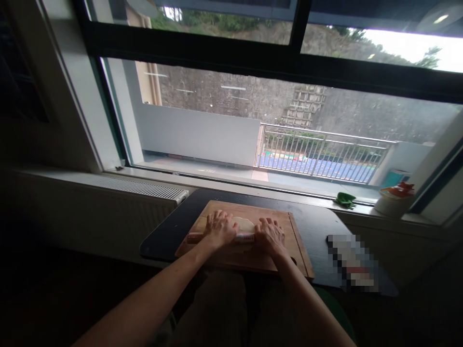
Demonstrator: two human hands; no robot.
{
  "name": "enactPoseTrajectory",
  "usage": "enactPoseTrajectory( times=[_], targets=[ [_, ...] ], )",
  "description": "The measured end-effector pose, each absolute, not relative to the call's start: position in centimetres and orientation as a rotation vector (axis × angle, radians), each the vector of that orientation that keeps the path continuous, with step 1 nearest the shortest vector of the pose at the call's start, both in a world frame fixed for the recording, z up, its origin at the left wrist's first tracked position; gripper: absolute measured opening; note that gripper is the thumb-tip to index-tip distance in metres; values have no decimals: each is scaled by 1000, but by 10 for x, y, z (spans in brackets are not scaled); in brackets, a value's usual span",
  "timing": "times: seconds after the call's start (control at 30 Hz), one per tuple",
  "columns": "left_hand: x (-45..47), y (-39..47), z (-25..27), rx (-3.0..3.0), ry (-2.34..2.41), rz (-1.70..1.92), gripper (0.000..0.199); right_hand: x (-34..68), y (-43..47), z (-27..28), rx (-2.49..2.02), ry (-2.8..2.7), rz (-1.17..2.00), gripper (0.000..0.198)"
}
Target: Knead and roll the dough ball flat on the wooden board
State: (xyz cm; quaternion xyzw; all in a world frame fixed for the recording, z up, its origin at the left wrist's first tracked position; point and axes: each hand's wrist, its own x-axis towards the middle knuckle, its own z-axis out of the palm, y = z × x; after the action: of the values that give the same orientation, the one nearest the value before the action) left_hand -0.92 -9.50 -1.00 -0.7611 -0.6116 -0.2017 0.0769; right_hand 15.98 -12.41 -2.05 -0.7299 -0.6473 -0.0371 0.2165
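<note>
A flat piece of pale dough lies on a wooden board. Across its near part runs a rolling pin with a printed label between my hands. My left hand rests over the pin's left part, fingers curved forward and thumb towards the middle. Over the right part lies my right hand, its fingers bent over the far side. Both palms press down on the pin and hide much of it; one wooden end shows left of my left hand.
The board is on a dark table by a window. A blurred-out flat object lies at the table's right. On the sill are a green item and a white pot. A radiator stands left.
</note>
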Motion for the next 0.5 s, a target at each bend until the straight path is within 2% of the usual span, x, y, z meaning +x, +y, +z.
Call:
enactPoseTrajectory(
  times=[0.13,0.5],
  targets=[
    [-8,-94,-9,-2286,-1871,-586,35,159,-128,-21,-2018,-1784,-119,34],
    [-11,-56,-11,-2280,-1960,-493,37,162,-80,-5,-2132,-1816,78,39]
  ],
)
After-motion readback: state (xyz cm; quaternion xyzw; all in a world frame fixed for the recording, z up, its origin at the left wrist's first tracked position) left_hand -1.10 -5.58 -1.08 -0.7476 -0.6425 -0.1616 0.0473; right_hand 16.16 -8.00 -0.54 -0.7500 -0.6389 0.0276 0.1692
